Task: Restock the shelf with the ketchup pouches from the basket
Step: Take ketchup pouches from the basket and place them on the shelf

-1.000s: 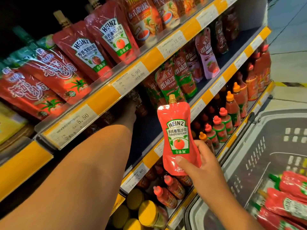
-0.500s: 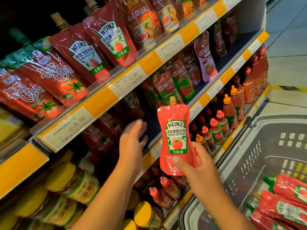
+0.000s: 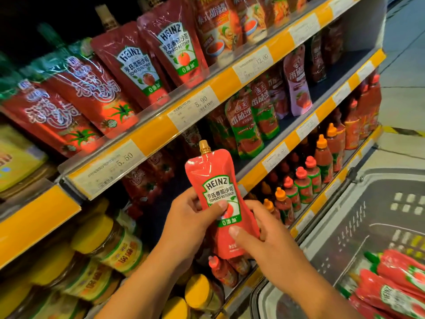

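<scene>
Both hands, left hand (image 3: 187, 223) and right hand (image 3: 268, 245), hold one upright ketchup pouch (image 3: 220, 203) at frame centre, fingers wrapped around it. This looks like the placing step; next it must be lifted to the matching pouches (image 3: 158, 58) on the shelf (image 3: 156, 132), upper left.

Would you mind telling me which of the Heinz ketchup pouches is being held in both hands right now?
The upright Heinz pouch in front of the shelves, with left hand and right hand gripping it. The shelf pouches lean untouched above; the basket pouches lie flat.
</scene>
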A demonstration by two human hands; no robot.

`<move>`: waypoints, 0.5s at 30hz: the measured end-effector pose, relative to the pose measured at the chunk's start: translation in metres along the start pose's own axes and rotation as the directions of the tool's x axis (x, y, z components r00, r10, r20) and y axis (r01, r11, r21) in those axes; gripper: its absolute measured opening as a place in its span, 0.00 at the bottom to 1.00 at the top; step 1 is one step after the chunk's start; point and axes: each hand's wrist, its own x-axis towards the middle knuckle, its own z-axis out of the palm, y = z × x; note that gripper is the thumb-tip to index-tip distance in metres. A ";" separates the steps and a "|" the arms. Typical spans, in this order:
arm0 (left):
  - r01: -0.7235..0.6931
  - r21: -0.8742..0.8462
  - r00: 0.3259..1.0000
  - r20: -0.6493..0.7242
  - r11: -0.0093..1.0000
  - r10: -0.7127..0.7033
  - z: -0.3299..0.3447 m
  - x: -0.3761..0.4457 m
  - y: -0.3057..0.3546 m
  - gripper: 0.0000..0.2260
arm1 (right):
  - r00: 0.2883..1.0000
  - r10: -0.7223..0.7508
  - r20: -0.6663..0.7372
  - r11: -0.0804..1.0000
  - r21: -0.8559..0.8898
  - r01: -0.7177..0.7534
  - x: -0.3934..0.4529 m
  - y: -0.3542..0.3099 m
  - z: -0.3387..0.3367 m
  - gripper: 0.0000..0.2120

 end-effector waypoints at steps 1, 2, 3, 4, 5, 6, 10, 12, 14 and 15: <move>-0.008 -0.014 0.999 -0.035 1.000 0.007 -0.002 0.002 0.002 0.12 | 1.000 0.001 0.000 1.000 -0.018 -0.001 0.000 -0.001 -0.001 0.17; -0.015 -0.029 0.997 -0.074 0.999 0.013 -0.005 0.005 0.004 0.12 | 1.000 0.001 -0.008 0.998 -0.063 -0.002 0.000 0.000 -0.004 0.17; -0.020 -0.044 0.993 -0.118 0.999 0.015 -0.007 0.010 0.007 0.12 | 1.000 0.003 -0.019 0.992 -0.130 -0.006 0.001 0.002 -0.007 0.17; -0.018 -0.063 0.986 -0.164 0.998 0.008 -0.011 0.016 0.009 0.11 | 1.000 0.009 -0.029 0.980 -0.197 -0.015 0.001 0.005 -0.010 0.17; -0.010 -0.094 0.978 -0.207 0.996 -0.010 -0.014 0.024 0.010 0.11 | 0.999 0.022 -0.037 0.969 -0.246 -0.030 0.000 0.009 -0.013 0.17; 0.007 -0.135 0.967 -0.250 0.991 -0.041 -0.017 0.033 0.009 0.12 | 0.998 0.042 -0.044 0.958 -0.281 -0.053 -0.001 0.014 -0.015 0.18; 0.029 -0.241 0.943 -0.314 0.970 -0.106 -0.026 0.075 0.005 0.12 | 0.995 0.086 -0.045 0.918 -0.384 -0.097 -0.003 0.021 -0.016 0.24; -0.009 -0.240 0.914 -0.395 0.971 -0.089 -0.028 0.096 0.004 0.13 | 0.994 0.101 -0.028 0.894 -0.436 -0.103 -0.004 0.021 -0.015 0.26; -0.012 -0.185 0.886 -0.457 0.983 -0.075 -0.029 0.113 0.003 0.20 | 0.996 0.093 -0.007 0.859 -0.505 -0.084 -0.006 0.019 -0.016 0.27; -0.021 -0.179 0.879 -0.473 0.984 -0.067 -0.028 0.120 0.003 0.25 | 0.997 0.079 0.000 0.840 -0.538 -0.067 -0.008 0.019 -0.016 0.28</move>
